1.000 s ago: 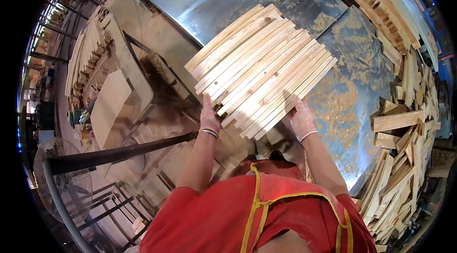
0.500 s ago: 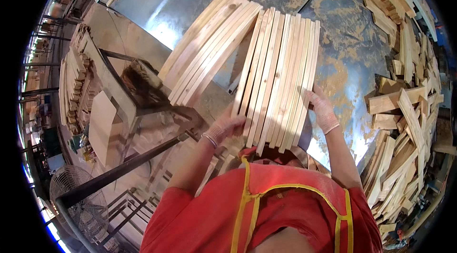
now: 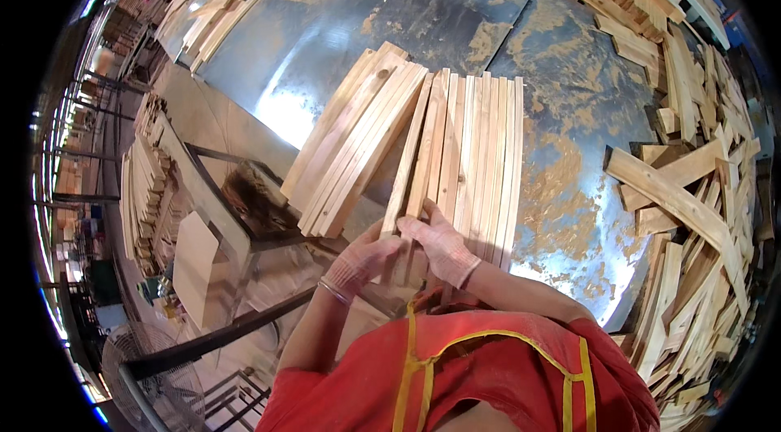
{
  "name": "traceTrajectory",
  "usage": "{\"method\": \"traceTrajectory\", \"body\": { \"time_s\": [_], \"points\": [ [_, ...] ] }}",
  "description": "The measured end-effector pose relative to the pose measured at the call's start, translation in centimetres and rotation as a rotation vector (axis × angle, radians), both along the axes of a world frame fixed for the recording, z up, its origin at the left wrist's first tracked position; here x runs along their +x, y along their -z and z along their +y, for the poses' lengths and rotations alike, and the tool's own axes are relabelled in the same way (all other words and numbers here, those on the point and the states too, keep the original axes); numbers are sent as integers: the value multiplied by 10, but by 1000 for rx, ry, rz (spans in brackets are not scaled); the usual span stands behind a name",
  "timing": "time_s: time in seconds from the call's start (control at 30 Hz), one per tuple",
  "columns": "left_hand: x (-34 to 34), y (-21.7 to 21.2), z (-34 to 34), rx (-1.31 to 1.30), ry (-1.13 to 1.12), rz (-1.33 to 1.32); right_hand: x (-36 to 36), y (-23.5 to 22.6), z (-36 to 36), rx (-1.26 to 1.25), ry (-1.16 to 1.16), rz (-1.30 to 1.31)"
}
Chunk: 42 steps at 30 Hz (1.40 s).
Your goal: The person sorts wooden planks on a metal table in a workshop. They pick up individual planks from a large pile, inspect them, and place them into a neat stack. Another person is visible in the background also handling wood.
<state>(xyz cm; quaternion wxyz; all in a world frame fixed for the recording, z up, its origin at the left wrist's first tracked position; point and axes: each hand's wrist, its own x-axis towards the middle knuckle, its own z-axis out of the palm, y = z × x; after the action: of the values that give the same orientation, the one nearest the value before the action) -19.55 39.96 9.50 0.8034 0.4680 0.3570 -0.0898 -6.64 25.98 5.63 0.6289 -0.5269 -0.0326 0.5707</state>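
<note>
Both hands' grip [image 3: 411, 249] on wooden slats [image 3: 468, 163], metal table [image 3: 342, 33]

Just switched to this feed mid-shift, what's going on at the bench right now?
A person in a red top stands at a sheet-metal table, handling thin pale wooden slats. Both gloved hands are on the near ends of one slat bundle: the left hand at its left edge, the right hand on top. A second slat bundle lies fanned out just to its left. Loose offcuts are heaped in a scrap pile on the right, and more slat stacks lie at the far left.
</note>
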Motion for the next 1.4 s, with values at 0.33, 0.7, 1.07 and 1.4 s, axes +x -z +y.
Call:
{"method": "traceTrajectory", "body": {
  "time_s": [0.33,0.7,1.07,1.4],
  "points": [
    [-8,103,-31,405,335,-136,-27,-16,-100,362,241,479],
    [65,102,3,999,548,83,33,-20,-155,284,536,117],
    [85,127,-5,880,378,167,340,-143,-325,689,1330,-590],
    [149,145,36,394,173,168,215,32,-113,-324,-195,-460]
  ]
}}
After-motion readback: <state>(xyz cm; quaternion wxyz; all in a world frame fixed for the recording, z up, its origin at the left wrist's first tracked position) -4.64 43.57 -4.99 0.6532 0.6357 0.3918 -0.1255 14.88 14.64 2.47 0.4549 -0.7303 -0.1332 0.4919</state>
